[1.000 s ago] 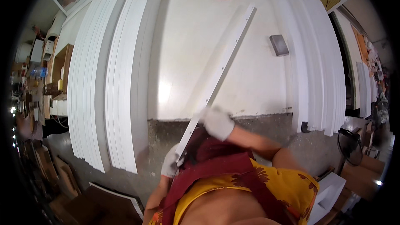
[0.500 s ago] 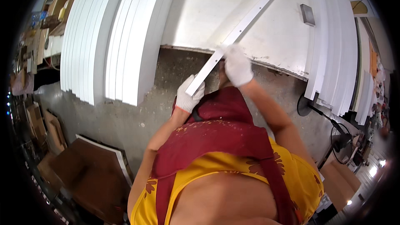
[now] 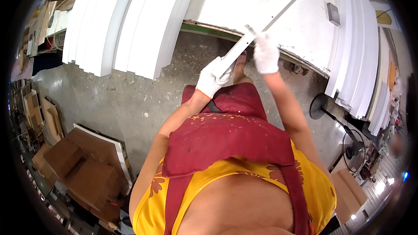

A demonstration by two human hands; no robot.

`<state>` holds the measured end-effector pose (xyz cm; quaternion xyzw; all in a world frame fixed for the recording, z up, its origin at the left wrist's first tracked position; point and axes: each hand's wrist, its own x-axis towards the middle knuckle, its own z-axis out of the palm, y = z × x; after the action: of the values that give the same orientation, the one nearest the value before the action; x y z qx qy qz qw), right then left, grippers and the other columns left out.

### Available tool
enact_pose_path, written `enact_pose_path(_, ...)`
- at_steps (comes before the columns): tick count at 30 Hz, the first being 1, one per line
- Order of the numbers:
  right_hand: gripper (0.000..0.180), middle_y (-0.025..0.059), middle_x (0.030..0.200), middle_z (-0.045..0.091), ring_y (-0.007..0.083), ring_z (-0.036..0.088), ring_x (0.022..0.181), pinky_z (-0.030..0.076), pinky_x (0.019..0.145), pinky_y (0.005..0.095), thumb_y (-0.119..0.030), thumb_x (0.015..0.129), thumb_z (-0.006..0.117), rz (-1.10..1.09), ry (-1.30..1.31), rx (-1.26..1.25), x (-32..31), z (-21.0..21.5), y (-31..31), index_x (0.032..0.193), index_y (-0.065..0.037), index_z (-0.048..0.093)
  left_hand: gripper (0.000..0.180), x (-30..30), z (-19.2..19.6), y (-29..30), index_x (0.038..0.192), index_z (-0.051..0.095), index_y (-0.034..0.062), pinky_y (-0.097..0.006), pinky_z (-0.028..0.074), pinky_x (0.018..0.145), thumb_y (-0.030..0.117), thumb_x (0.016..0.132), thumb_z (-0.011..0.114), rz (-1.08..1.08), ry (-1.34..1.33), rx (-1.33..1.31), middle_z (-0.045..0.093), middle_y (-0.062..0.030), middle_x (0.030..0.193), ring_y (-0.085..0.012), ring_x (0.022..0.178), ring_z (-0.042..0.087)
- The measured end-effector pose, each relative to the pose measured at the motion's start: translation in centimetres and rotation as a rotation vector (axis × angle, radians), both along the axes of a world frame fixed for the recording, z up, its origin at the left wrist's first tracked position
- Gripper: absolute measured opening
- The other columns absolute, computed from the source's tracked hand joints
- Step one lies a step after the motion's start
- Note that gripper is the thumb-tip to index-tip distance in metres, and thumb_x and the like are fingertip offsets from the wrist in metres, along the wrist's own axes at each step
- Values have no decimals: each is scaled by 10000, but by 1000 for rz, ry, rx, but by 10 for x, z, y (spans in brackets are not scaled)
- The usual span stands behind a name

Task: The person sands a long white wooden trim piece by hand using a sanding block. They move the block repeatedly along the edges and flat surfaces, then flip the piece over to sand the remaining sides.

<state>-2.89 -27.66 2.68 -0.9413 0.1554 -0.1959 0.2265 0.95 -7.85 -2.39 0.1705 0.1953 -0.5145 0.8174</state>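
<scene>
A long white strip [image 3: 285, 8] with small dark holes runs slantwise from the white table to me. Its near end juts past the table edge, and my gloved left hand [image 3: 213, 79] is wrapped round it there. My gloved right hand [image 3: 266, 55] is just right of the strip, near the table edge, slightly smeared by motion. Its fingers look closed, and a small greyish piece sticks out at their tips over the strip. I cannot make out what that piece is. Both gloves are white knit.
Stacks of long white panels [image 3: 150, 26] overhang the white table [image 3: 226, 0] on the left, with more white strips [image 3: 355, 52] on the right. A small grey block [image 3: 333, 14] lies beside those. A black fan [image 3: 319, 105] stands at right; brown cartons [image 3: 93, 178] lie at lower left.
My right hand has come off the strip's upper face to its right side, and the greyish piece now shows at its fingertips. My left hand still grips the near end. The whole view has shifted.
</scene>
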Motion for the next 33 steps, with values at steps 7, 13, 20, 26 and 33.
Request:
enact_pose_path(7,340,114,962,599,285,647,744,557,643,377,-63,875,560,578,157,270,-58,7,101,1168,-167,698,397,5,-21,4,1093,599,-14,-330,482,559,355,1057,456,-27,-26,25,625,-96,816,-192,666,588)
enact_pose_path(13,305,54,838,601,246,614,777,488,690,393,-182,804,634,232,-145,68,-12,41,47,1095,-174,727,557,13,41,11,1388,481,-57,-308,547,679,338,998,521,-147,-613,255,676,-139,1088,-215,848,672)
enact_pose_path(20,273,3,827,586,224,567,805,463,709,362,-191,819,599,182,-208,-75,8,-21,15,1054,-222,734,637,2,55,45,1444,424,-95,-299,533,718,305,958,521,-239,-675,607,662,-138,1109,-199,874,664)
enact_pose_path(26,471,22,807,557,216,569,792,468,698,354,-89,864,529,-101,50,-442,73,-10,-176,1230,-335,694,620,4,75,39,1286,548,-71,-282,505,676,430,923,572,-286,-645,620,647,-93,976,-166,803,629)
enact_pose_path(33,227,140,976,697,306,666,950,531,836,471,-212,932,544,-467,107,-428,167,-47,-459,1090,-156,697,641,4,81,31,1167,600,-43,-259,459,665,532,884,622,-317,-538,726,628,-71,902,-139,751,578)
